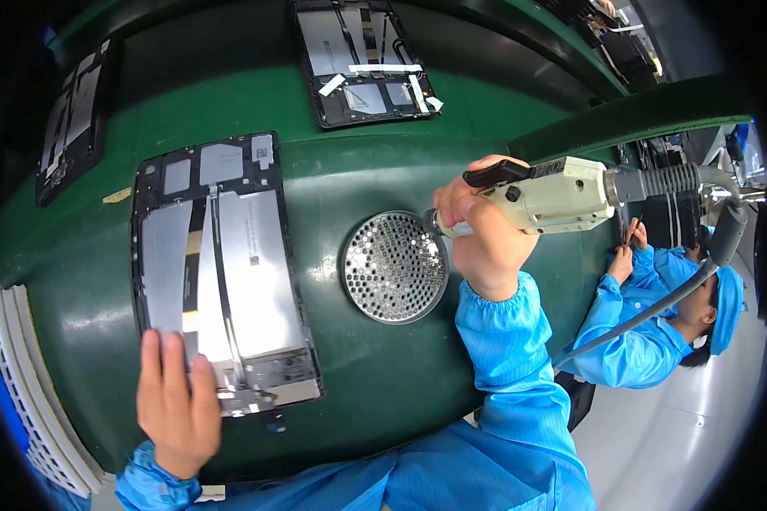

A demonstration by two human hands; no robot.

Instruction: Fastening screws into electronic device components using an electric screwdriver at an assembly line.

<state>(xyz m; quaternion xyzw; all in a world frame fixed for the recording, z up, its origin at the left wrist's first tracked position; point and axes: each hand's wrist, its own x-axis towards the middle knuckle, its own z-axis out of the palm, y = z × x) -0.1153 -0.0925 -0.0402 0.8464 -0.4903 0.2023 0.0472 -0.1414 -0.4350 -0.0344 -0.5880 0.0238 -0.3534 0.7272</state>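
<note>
My left hand lies with fingers stretched out on the lower left corner of an opened tablet, which shows silver battery plates and dark ribbon cables. My right hand is closed round a cream electric screwdriver with a black lever. Its nose points left, at the upper right rim of a round metal screw dish. Small holes cover that dish, and many seem to hold shiny screws. Whether the screwdriver's bit touches a screw is hidden from me.
Another opened tablet with white tape strips lies at the back, a further one at far left. A white slotted rack stands front left. A grey cable trails from the screwdriver. At right a co-worker in blue works.
</note>
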